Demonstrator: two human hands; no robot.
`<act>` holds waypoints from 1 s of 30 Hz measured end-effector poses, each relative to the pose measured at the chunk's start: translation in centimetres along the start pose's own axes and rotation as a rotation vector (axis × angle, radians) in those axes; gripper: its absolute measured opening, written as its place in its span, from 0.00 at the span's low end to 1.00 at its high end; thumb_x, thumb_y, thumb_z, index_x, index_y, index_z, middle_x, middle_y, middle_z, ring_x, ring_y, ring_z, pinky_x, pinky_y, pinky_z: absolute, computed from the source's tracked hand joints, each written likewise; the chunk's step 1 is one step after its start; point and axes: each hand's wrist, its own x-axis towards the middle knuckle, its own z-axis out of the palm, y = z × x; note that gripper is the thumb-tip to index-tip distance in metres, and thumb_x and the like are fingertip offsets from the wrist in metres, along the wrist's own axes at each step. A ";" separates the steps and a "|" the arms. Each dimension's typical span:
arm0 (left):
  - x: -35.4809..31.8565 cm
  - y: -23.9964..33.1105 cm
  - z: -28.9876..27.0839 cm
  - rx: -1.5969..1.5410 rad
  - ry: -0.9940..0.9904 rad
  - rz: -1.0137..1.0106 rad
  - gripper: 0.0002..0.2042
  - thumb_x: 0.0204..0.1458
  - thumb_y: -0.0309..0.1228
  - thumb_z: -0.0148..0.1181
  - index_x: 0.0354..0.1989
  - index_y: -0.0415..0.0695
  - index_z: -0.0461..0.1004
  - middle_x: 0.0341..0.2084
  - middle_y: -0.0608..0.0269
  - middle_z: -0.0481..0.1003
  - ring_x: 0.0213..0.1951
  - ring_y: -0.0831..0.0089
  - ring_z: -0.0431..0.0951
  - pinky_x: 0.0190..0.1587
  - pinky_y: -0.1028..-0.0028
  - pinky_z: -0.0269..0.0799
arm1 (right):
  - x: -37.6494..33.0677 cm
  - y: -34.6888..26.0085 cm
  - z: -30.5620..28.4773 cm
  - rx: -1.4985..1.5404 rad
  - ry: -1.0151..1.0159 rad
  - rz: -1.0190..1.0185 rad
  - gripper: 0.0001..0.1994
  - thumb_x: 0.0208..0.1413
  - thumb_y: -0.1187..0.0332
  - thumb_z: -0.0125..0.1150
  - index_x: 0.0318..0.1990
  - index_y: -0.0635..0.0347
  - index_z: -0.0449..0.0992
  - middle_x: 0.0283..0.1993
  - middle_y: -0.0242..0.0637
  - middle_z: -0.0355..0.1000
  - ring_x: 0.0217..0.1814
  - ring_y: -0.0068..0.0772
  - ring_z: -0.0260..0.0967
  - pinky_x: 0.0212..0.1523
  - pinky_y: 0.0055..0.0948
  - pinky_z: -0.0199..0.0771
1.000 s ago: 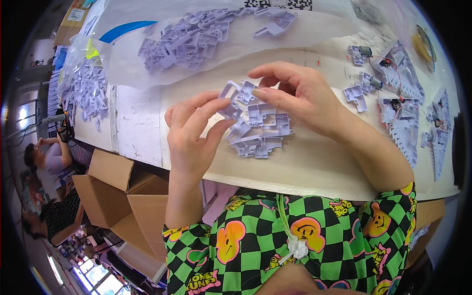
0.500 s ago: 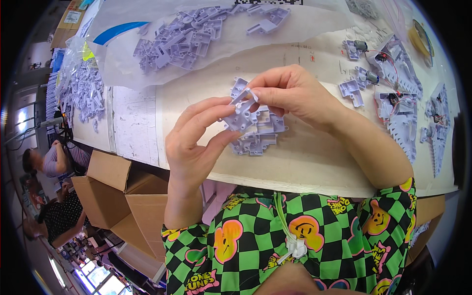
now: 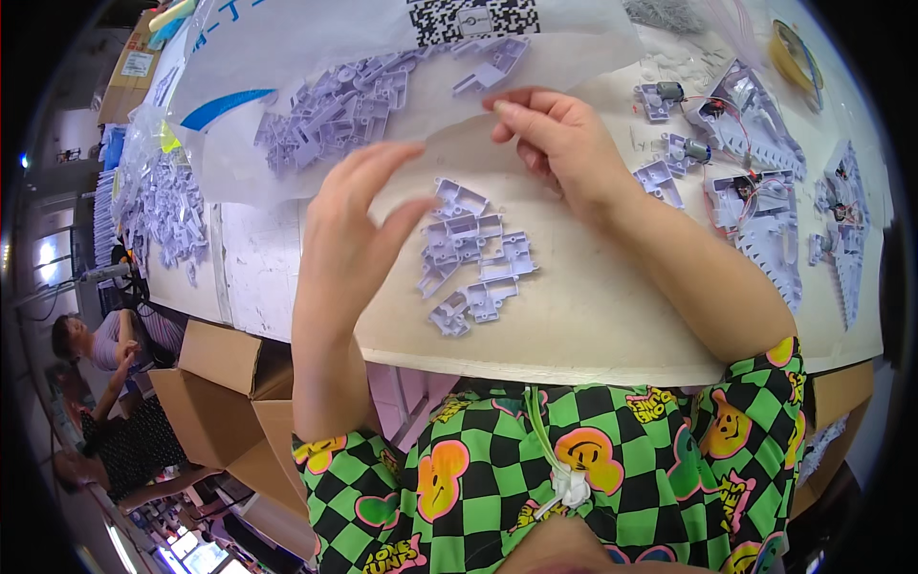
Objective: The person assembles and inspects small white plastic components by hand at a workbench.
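Two hands were raised above the table (image 3: 593,335), both with open fingers and nothing gripped. The left hand (image 3: 349,244) stood upright with fingers spread, just left of a small pile of pale lilac plastic parts (image 3: 473,258). The right hand (image 3: 559,143) reached toward the clear plastic bag (image 3: 382,96) (its fingertips were near the bag's edge; I cannot tell if they touched). More lilac parts lay inside the bag. Assemblies with motors and wires (image 3: 746,182) lay at the right, cardboard boxes (image 3: 220,373) below the table.

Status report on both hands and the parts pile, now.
Left hand open, empty, beside small pile of pale plastic housings. Right hand open, fingertips on edge of clear bag of same parts. Nothing blocking pile.
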 end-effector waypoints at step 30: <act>2.1 -2.7 3.5 -0.957 -0.059 -0.474 0.13 0.53 0.29 0.58 0.44 0.34 0.72 0.33 0.60 0.77 0.33 0.75 0.77 0.39 0.78 0.71 | -0.3 0.7 0.6 -0.181 0.047 -0.261 0.16 0.53 0.65 0.59 0.46 0.65 0.72 0.35 0.33 0.72 0.31 0.19 0.64 0.35 0.20 0.67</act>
